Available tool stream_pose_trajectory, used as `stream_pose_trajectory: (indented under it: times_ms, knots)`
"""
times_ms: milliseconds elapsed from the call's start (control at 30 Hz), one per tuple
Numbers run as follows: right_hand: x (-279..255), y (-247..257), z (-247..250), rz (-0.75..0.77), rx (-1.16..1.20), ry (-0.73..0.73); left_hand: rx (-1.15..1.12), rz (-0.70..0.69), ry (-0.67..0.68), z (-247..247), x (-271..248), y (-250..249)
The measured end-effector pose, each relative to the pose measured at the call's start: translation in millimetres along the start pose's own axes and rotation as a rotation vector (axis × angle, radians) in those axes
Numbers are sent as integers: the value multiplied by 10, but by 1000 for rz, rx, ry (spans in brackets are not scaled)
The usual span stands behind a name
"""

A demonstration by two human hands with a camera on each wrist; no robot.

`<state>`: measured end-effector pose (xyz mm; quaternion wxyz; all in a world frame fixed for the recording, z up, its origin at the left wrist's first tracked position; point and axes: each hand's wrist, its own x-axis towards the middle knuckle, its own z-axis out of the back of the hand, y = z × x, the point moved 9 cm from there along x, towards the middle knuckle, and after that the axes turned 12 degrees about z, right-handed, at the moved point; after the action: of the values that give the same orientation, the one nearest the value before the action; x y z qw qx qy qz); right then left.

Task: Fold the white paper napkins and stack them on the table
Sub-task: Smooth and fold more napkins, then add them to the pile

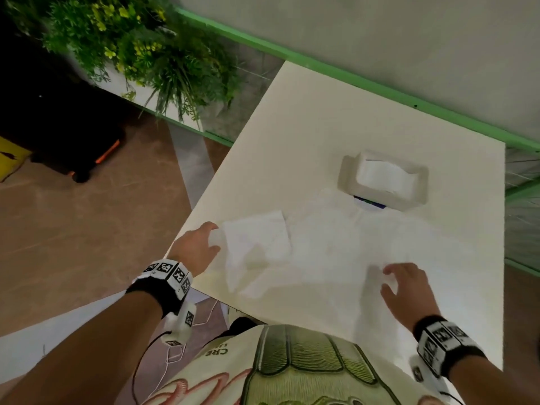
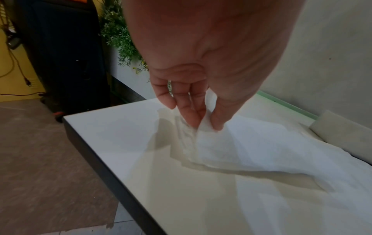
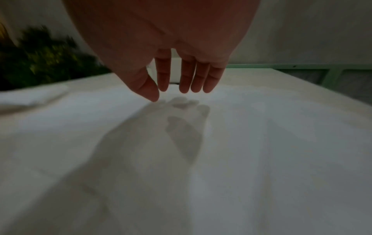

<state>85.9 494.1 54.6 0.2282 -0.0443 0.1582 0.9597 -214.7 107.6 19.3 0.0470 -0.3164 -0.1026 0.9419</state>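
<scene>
Napkin (image 1: 257,241) on table (image 1: 321,135), left of and before holder (image 1: 382,182).

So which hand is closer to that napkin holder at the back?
Right, though neither touches it. The right hand hovers open over the table in front of the holder; the left hand pinches a napkin near the table's left edge.

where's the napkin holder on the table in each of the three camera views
Head: napkin holder at upper right, on the far part of the table.
Left wrist: at the right edge, a pale block.
Right wrist: almost hidden behind the right hand's fingers.
Shared landmark: the green rail behind the table.
</scene>
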Motion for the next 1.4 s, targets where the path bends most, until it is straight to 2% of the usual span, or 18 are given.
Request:
stream_pose_trajectory:
  times_ms: [133, 233, 333, 400, 567, 667, 733, 833, 900, 967, 1067, 1233, 1333, 1400]
  knots:
    - [-588, -611, -147, -60, -58, 151, 78, 90, -70, 16, -53, -41]
    - [-759, -716, -288, 20, -68, 261, 148, 152, -147, 48, -161, -67]
    - [-753, -702, -326, 83, -61, 285, 179, 220, -275, 83, -337, -64]
    - [-717, -693, -324, 99, -42, 256, 175, 188, -340, 62, -455, -186]
    - [-694, -746, -215, 140, 50, 142, 225, -53, -326, -286, -770, -791]
    - [-698, -774, 1, 100, 239, 13, 226, -330, -347, -480, -1066, -1316]
    - [-663, -767, 198, 27, 461, -62, 227, -580, -354, -594, -1373, -1761]
    - [-548, -578, 450, -117, 1022, -20, 178, -924, -343, -728, -1909, -2382]
    - [-470, -345, 643, -170, 1334, 64, 135, -1063, -344, -777, -2226, -2684]
    - [-399, -144, 795, -179, 1503, 145, 93, -1128, -357, -781, -2472, -2895]
    - [-350, 56, 859, -240, 1661, 223, 1, -1134, -378, -714, -2647, -3056]
    - [-379, 404, 793, -332, 1820, 382, -127, -997, -348, -583, -2453, -3018]
    - [-368, 625, 723, -284, 1865, 511, -124, -986, -320, -546, -2288, -2902]
    - [-307, 727, 702, -203, 1811, 534, -136, -949, -292, -516, -2158, -2776]
